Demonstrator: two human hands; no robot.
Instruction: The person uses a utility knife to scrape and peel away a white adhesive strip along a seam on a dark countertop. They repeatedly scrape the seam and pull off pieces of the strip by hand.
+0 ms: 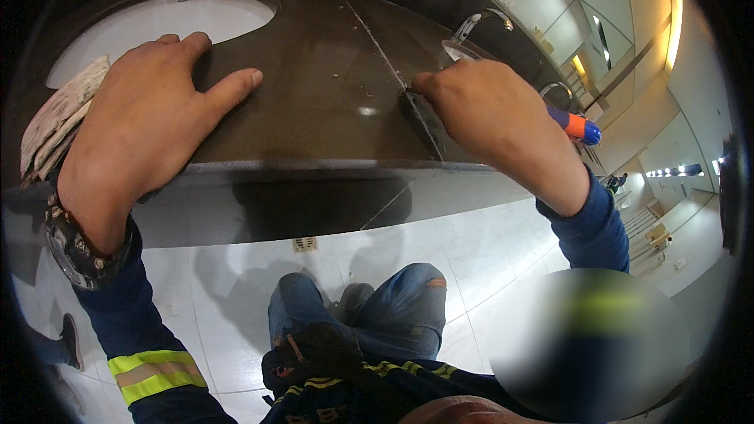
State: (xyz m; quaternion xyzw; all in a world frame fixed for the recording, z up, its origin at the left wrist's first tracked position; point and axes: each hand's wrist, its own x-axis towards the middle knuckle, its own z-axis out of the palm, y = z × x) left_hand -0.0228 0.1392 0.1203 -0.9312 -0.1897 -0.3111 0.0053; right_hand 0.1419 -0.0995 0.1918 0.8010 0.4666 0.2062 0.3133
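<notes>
My left hand (145,106) rests on the dark stone countertop (302,94) by the near rim of a white oval sink (165,20). Its thumb is spread away and its fingers reach over the basin edge. A folded, stained cloth (63,122) sticks out beside the hand's outer edge; whether the palm presses on it is hidden. My right hand (491,102) is closed low over the counter, beside a pale seam line (377,43). From behind its wrist juts the blue and orange handle (577,124) of a tool whose working end is hidden.
A chrome faucet (479,23) stands at a second sink behind my right hand. Small crumbs lie along the seam. Below the counter's front edge are white floor tiles (487,243) with a drain grate (305,245). Another person's shoe (72,341) shows at lower left.
</notes>
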